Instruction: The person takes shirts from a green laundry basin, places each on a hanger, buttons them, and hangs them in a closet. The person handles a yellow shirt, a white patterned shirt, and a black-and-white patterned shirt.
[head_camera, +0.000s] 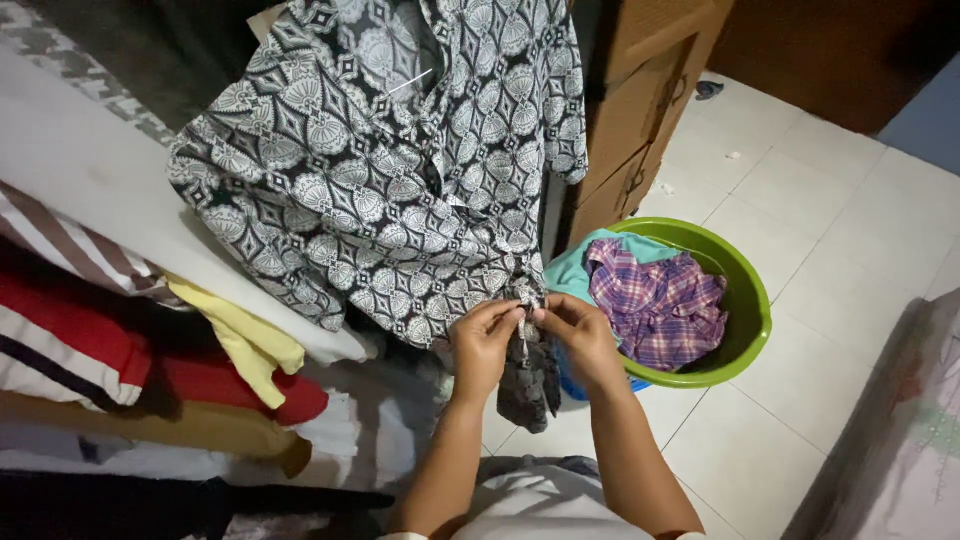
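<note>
Pinching the shirt (390, 170) hem between us, our left hand (482, 340) and right hand (585, 335) were closed on it; the shirt hung lengthwise above, basin (752, 300) just right.

Both forearms are bare to the elbows; the person wears a white top (545, 505), and no rings or wristwear show.

No packages, labels, signs or screens show in view.
</note>
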